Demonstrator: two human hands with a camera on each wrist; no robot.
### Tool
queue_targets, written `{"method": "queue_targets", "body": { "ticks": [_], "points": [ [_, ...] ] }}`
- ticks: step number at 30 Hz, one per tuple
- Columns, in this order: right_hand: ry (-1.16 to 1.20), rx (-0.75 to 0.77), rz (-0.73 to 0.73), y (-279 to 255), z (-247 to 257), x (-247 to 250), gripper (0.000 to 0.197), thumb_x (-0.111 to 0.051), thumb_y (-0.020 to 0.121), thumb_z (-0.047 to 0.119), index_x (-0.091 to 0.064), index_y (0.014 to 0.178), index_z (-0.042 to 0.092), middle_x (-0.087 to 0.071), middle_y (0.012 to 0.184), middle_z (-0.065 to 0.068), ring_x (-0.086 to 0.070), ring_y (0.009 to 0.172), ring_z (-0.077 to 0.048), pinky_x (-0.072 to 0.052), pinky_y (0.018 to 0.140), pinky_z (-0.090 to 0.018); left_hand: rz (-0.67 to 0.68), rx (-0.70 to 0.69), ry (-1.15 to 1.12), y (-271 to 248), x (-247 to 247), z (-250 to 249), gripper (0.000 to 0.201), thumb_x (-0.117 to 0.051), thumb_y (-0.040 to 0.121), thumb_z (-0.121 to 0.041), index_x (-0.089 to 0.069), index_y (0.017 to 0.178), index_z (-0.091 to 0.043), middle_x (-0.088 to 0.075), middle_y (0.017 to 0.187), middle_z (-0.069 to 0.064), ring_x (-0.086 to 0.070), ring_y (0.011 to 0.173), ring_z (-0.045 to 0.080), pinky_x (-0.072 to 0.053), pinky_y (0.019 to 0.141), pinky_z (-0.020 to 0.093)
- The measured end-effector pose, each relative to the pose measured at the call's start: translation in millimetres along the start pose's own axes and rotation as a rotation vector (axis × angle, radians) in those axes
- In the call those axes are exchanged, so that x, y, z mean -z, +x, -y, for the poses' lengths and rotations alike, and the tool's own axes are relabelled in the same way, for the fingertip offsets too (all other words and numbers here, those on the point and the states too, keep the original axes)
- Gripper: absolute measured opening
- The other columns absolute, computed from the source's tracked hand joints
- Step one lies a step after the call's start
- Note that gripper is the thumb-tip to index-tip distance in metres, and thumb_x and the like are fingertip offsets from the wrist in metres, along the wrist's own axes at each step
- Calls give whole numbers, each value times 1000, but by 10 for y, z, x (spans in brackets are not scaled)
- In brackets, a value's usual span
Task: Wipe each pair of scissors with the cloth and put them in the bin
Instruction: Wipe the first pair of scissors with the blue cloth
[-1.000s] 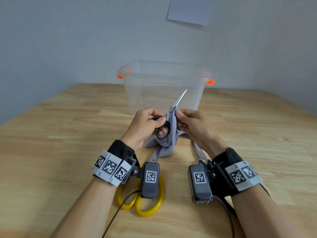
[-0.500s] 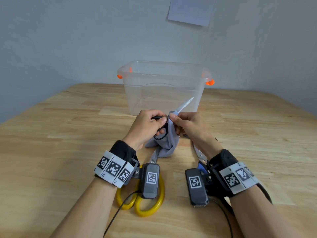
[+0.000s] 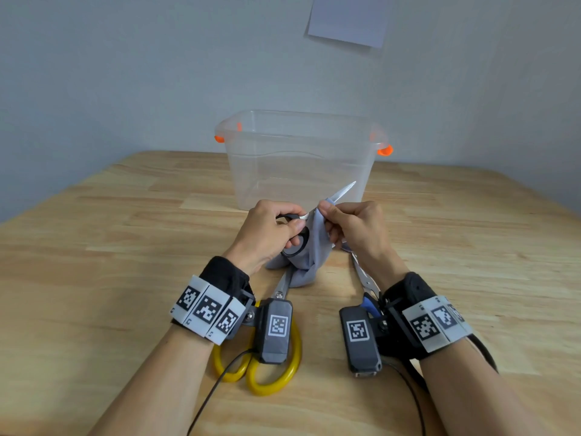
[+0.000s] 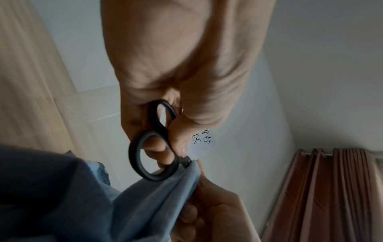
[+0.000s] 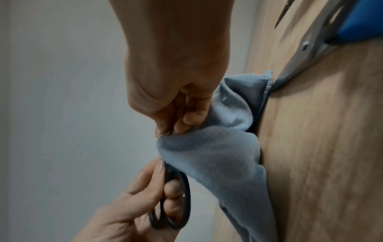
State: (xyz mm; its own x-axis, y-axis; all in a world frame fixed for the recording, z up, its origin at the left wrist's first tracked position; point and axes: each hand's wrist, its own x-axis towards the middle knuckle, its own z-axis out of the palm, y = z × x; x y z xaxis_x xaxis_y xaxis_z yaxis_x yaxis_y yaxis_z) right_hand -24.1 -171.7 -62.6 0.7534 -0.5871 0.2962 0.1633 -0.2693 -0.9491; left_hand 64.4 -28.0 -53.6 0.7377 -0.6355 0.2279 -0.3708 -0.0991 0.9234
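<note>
2 hands at table centre: left hand (image 3: 267, 229) gripping black scissors (image 3: 294, 243) by loops, right hand (image 3: 355, 226) pinching cloth (image 3: 303, 265) round blades. Long axis up and far-right, tip toward bin (image 3: 298, 158) just beyond.

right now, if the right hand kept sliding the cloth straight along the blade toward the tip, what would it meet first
Probably the clear plastic bin: the right hand pinches the cloth on the black-handled scissors, whose tip points at its front wall. The gap's depth is unclear.
</note>
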Motion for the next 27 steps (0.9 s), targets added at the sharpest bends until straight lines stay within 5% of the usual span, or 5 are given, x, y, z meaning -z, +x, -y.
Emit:
{"method": "queue_targets", "body": {
  "ticks": [8,18,27],
  "points": [
    [-183,31,129,-39,23,-93,50,-68,94,27,-59,47,11,-51,39,3,-42,35,-9,-34,39,-19,-28,-37,57,3,14,-14,20,-61,93,2,-74,100,-11,-62,69,-3,-55,51,4,-47,57,24],
    [-26,-22,20,6,12,6,54,-69,93,22,-57,40,18,-47,43,-3,-37,37,-12,-29,38,-18,-2,-6,-3,-20,15,-16,29,-62,93,1,-67,85,-27,-61,65,-4,-58,53,11,-46,56,24],
    [-66,14,40,22,-8,-24,59,-67,95,21,-54,38,19,-42,39,4,-34,36,-6,-29,41,-16,-15,22,-4,-12,21,-20,22,-62,94,1,-68,93,-20,-60,62,-4,-57,51,8,-45,53,22]
  ]
}}
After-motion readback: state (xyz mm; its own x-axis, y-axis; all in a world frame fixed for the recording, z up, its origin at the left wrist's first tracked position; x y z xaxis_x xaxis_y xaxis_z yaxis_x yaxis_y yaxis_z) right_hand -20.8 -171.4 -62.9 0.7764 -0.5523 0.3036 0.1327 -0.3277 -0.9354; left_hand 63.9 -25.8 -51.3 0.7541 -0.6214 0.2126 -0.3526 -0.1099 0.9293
